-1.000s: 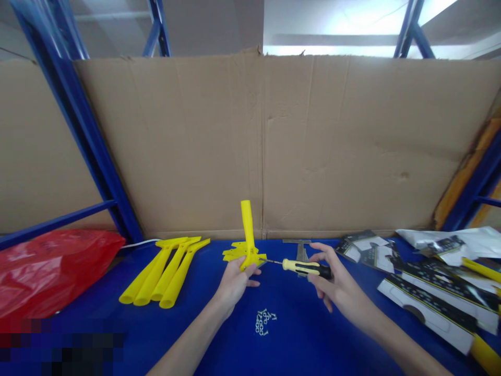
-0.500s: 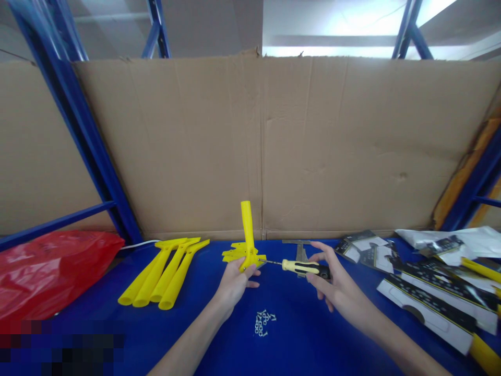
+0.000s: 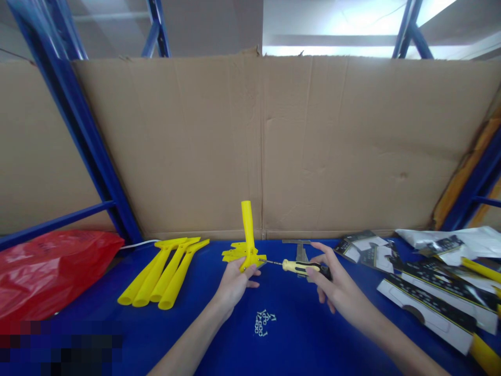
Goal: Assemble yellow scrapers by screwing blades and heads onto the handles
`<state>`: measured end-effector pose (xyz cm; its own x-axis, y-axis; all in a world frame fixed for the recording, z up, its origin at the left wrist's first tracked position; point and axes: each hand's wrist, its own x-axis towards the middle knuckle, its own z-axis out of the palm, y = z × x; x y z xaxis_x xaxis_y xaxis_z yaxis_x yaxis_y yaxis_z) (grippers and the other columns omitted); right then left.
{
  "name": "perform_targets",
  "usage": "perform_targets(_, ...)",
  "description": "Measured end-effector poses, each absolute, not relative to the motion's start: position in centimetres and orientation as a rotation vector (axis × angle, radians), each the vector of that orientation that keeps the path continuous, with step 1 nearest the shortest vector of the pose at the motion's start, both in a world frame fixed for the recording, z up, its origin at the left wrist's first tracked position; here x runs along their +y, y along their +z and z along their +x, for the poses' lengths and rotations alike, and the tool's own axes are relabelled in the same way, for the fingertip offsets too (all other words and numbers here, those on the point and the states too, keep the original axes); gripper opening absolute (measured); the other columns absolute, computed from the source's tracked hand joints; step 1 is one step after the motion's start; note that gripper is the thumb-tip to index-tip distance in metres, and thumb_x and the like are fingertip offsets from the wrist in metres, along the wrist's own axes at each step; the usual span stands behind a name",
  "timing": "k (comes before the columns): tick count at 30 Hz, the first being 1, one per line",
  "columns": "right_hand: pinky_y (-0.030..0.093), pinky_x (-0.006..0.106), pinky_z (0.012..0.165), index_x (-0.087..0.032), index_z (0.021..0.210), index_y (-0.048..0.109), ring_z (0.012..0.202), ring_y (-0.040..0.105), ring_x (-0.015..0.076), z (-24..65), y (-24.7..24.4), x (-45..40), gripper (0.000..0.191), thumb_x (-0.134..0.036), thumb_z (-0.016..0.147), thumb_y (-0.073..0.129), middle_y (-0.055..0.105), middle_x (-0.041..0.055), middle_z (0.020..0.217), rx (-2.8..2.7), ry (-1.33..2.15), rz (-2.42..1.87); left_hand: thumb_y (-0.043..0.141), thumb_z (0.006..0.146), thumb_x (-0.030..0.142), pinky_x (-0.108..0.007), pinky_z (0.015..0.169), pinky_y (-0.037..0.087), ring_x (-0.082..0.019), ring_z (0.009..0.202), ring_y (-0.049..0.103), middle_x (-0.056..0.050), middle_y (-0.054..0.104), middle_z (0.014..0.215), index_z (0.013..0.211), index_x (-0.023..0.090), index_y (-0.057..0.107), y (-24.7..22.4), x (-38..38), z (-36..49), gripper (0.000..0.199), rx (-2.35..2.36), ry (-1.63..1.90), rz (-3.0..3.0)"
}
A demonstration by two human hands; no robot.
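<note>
My left hand (image 3: 234, 282) is closed around the lower end of a yellow plastic handle (image 3: 248, 222), whose tube points upward. In my right hand (image 3: 332, 279) is a screwdriver (image 3: 300, 267) with a cream and black grip, thumb beneath it and index finger raised. The screwdriver's tip meets the right side of the handle's flat end; the screw there is too small to make out. Behind the held handle lie more yellow parts (image 3: 231, 254), partly covered by it. Small screws and nuts (image 3: 260, 325) lie on the blue table between my forearms.
Several finished-looking yellow handles (image 3: 167, 277) lie side by side at left, near a red plastic bag (image 3: 58, 266). A metal caliper-like tool (image 3: 301, 253) is behind the screwdriver. Black-and-white cardboard packages (image 3: 426, 308) cover the right side. A cardboard wall (image 3: 313, 141) stands at the back.
The fingers of my right hand have shifted around the screwdriver's grip, which appears slightly rotated. My left hand and the yellow handle stay nearly still.
</note>
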<state>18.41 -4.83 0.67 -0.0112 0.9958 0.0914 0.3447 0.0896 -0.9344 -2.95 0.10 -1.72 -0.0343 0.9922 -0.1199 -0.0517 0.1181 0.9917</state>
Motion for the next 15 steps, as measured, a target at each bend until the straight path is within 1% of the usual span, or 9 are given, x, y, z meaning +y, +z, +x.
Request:
perform_targets(2,0.036,0.019,0.029,-0.033,0.13,0.022,0.046,0.05,0.0067,18.59,0.7,-4.94,0.063,-0.048,0.076,0.052,0.046,0.0032,0.107,-1.509,0.971,-1.369,0.06,0.074,0.005,-0.02,0.048,0.053,-0.015,0.072,0.063,-0.011,0.068,0.092,0.088,0.01,0.064,-1.77,0.15,-2.99,0.016,1.243,1.175,1.061)
perform_targets(4,0.037,0.019,0.03,-0.033,0.129,0.024,0.048,0.051,0.0069,18.72,0.78,-4.97,0.063,-0.045,0.075,0.054,0.046,0.0028,0.107,-1.539,0.993,-1.346,0.062,0.073,0.006,-0.02,0.048,0.053,-0.015,0.071,0.063,-0.01,0.068,0.092,0.087,0.011,0.065,-1.76,0.18,-3.02,0.016,1.232,1.176,1.058)
perform_targets(7,0.036,0.019,0.031,-0.03,0.127,0.027,0.045,0.049,0.0068,18.64,1.01,-4.95,0.06,-0.046,0.076,0.053,0.049,0.0006,0.096,-1.554,0.976,-1.349,0.065,0.071,0.007,-0.02,0.048,0.053,-0.015,0.07,0.063,-0.01,0.069,0.092,0.087,0.011,0.066,-1.69,0.12,-3.03,0.017,1.226,1.174,1.056)
perform_targets(11,0.032,0.02,0.029,-0.024,0.126,0.031,0.035,0.044,0.0072,18.23,1.35,-5.01,0.052,-0.056,0.084,0.035,0.053,-0.0021,0.075,-1.543,0.932,-1.44,0.065,0.071,0.007,-0.021,0.049,0.053,-0.015,0.071,0.063,-0.01,0.069,0.092,0.088,0.012,0.066,-1.6,-0.03,-3.04,0.018,1.229,1.165,1.065)
perform_targets(13,0.032,0.021,0.029,-0.024,0.127,0.03,0.035,0.044,0.0074,18.16,1.35,-5.08,0.053,-0.058,0.085,0.033,0.055,-0.0009,0.077,-1.544,0.936,-1.44,0.066,0.07,0.008,-0.022,0.049,0.052,-0.016,0.071,0.063,-0.01,0.069,0.092,0.087,0.012,0.067,-1.61,-0.03,-3.04,0.018,1.225,1.169,1.068)
perform_targets(15,0.033,0.02,0.029,-0.027,0.13,0.026,0.039,0.048,0.0077,18.26,1.22,-5.16,0.056,-0.055,0.084,0.041,0.055,0.0016,0.088,-1.536,0.931,-1.4,0.068,0.069,0.009,-0.022,0.049,0.052,-0.016,0.071,0.063,-0.011,0.069,0.092,0.087,0.012,0.067,-1.64,0.01,-3.05,0.018,1.22,1.173,1.072)
